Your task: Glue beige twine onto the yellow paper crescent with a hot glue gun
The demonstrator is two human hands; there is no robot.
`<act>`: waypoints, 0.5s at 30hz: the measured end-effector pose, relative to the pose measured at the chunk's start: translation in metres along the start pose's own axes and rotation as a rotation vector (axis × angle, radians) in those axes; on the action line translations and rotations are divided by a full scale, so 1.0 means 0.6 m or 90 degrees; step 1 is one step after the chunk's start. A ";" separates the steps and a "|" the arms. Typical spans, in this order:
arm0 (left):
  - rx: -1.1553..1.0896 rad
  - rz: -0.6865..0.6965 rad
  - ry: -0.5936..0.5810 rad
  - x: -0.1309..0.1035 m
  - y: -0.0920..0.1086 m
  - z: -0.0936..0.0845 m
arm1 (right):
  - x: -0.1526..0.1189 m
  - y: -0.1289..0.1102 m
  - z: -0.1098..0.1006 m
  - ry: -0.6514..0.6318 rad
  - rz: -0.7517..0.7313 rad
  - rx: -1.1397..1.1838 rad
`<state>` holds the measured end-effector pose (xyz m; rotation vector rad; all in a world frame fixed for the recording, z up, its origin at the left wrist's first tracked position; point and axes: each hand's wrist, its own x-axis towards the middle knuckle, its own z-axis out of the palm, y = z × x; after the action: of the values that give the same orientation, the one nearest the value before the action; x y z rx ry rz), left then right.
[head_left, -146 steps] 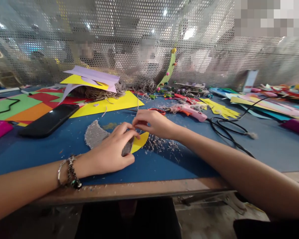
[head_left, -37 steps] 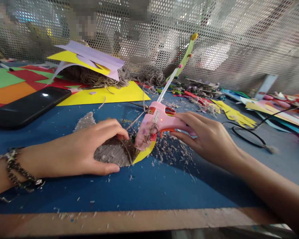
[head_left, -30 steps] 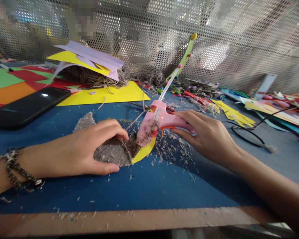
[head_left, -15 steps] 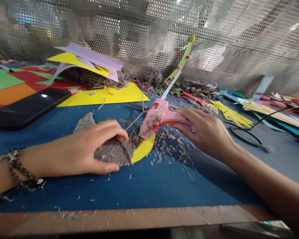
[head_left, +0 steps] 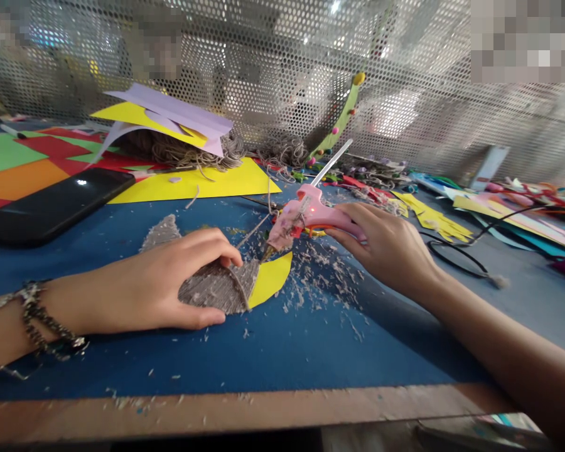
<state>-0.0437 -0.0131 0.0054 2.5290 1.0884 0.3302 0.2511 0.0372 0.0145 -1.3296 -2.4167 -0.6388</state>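
Note:
My right hand [head_left: 390, 248] is closed round the handle of a pink hot glue gun [head_left: 327, 216], with a clear glue stick poking out of its back. The gun's nozzle points down at the edge of a crescent-like yellow paper cutout [head_left: 273, 276], partly covered with rows of grey-brown yarn [head_left: 219, 287]. My left hand [head_left: 164, 276] lies over the yarn-covered part and grips it, index finger bent and thumb along the lower edge. A loose strand of yarn [head_left: 254, 230] runs from near those fingers up towards the back. My palm hides the middle of the cutout; its grey tip shows beyond.
A black phone [head_left: 59, 204] lies at left by coloured paper sheets. Behind are a yarn pile [head_left: 169, 147] under lilac and yellow paper, and a perforated metal screen [head_left: 245, 69]. Yarn scraps [head_left: 320, 276] litter the blue tabletop. A black cable [head_left: 461, 257] loops at right.
The glue gun has tipped slightly and its nozzle has lifted a little, to the upper edge of the cutout. My left hand stays in place.

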 end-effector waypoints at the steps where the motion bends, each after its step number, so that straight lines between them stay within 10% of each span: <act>1: 0.001 0.002 0.000 0.000 -0.001 0.001 | 0.000 0.000 0.001 -0.001 0.003 0.001; 8: 0.001 0.000 -0.008 0.004 -0.003 -0.001 | 0.006 0.009 -0.004 0.006 0.065 -0.020; 15: 0.013 -0.002 0.018 0.003 0.000 0.002 | 0.006 0.103 -0.001 -0.038 0.244 -0.054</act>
<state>-0.0422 -0.0124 0.0047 2.5478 1.1121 0.3557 0.3016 0.0687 0.0311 -1.8072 -2.1078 -0.6056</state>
